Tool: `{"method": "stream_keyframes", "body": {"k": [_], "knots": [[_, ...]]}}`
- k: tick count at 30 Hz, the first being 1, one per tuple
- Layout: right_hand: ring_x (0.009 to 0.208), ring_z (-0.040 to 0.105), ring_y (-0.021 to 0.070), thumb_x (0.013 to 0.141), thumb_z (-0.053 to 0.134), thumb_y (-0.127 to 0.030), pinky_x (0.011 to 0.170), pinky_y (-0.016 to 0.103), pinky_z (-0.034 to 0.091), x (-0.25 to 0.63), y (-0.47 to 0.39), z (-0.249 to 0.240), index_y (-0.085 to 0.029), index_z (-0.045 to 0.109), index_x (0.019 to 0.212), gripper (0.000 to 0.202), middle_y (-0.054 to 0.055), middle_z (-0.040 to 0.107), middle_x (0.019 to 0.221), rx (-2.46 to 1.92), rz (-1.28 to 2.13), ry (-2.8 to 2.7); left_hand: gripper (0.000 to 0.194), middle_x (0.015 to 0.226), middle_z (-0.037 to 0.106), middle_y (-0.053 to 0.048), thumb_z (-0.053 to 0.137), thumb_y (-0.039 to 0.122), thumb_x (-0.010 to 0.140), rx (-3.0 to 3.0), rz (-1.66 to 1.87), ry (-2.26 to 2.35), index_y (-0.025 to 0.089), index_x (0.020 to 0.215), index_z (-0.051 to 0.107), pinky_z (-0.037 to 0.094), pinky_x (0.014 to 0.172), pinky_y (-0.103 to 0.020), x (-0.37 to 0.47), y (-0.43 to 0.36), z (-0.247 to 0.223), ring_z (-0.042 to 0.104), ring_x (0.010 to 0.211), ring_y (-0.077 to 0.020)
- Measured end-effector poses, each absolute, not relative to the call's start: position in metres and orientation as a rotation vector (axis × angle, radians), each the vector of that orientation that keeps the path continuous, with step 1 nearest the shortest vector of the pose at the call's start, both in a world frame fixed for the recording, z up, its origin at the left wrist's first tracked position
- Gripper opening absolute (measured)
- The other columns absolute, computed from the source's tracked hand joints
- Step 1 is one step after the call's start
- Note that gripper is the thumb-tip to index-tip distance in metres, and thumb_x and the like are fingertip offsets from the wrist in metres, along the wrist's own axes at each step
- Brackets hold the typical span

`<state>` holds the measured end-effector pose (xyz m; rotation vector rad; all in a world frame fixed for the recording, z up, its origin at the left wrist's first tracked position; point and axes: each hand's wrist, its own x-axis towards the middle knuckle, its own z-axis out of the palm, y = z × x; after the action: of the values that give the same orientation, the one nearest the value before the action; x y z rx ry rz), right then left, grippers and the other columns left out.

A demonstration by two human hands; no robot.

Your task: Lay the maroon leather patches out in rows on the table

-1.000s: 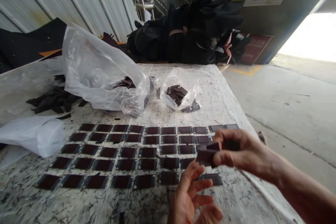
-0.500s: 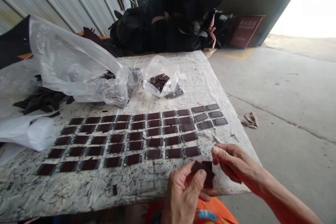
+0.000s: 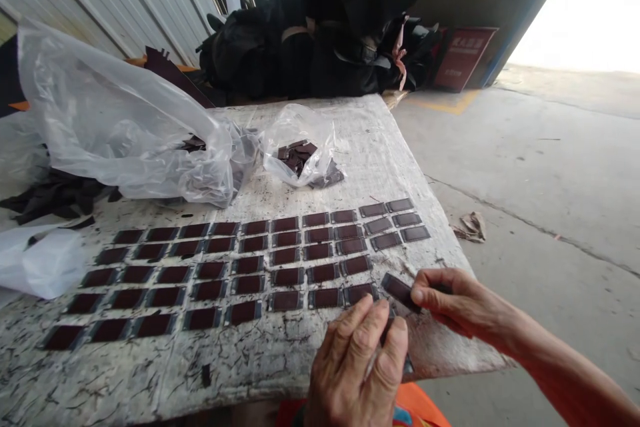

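Note:
My right hand (image 3: 447, 297) pinches the right end of a small dark brown rectangular piece (image 3: 399, 288) with grey ends, held tilted close to the table. Beside it, my left hand (image 3: 355, 360) is turned back upward at the table's front edge, its fingertips just below the last piece of a row. Dark brown pieces (image 3: 387, 325) show between its thumb and forefinger; most of what it holds is hidden. Several rows of like rectangles (image 3: 287, 276) lie flat across the cloth-covered table (image 3: 240, 373).
A small clear plastic bag (image 3: 300, 147) holds more brown pieces. Larger clear bags (image 3: 125, 127) and dark scraps (image 3: 65, 195) lie at the left. Black bundles (image 3: 320, 40) are heaped behind the table. A crumpled rag (image 3: 471, 227) lies on the floor at the right.
My left hand has turned over, back upward, and come down by the table. My right hand, empty-looking before, now grips one brown piece. The view has shifted slightly right.

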<state>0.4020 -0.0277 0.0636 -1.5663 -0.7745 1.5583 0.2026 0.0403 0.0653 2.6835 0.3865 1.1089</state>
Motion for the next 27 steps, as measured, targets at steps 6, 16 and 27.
{"method": "stream_keyframes", "body": {"k": [6,16,27], "knots": [[0.055,0.035,0.0093,0.089,0.049,-0.035,0.050,0.023,0.025,0.443,0.008,0.092,-0.018,0.048,0.065,0.029,-0.006,0.040,0.058,-1.963,1.210,-1.578,0.024,0.069,0.063,-0.006,0.044,0.001,0.076,2.585,0.983,0.501,0.012,0.088,0.062,0.053,0.060,-0.031,0.216,0.045,0.067,0.060,0.066,-0.0176],[0.059,0.049,0.0120,0.091,0.046,-0.037,0.054,0.024,0.029,0.455,0.039,0.094,-0.020,0.052,0.070,0.027,-0.004,0.055,0.063,-2.006,1.143,-1.972,0.025,0.123,0.060,-0.004,0.037,0.005,0.084,2.725,0.750,0.647,0.017,0.084,0.060,0.051,0.089,-0.037,0.239,0.047,0.054,0.053,0.115,-0.0219],[0.046,0.042,0.0095,0.087,0.055,-0.036,0.046,0.023,0.023,0.441,0.042,0.095,-0.020,0.053,0.062,0.029,-0.004,0.053,0.052,-2.368,0.832,-1.900,0.025,0.126,0.058,-0.007,0.034,0.009,0.088,2.757,0.533,0.683,0.016,0.086,0.059,0.052,0.089,-0.043,0.245,0.054,0.051,0.051,0.118,-0.0244]]}}
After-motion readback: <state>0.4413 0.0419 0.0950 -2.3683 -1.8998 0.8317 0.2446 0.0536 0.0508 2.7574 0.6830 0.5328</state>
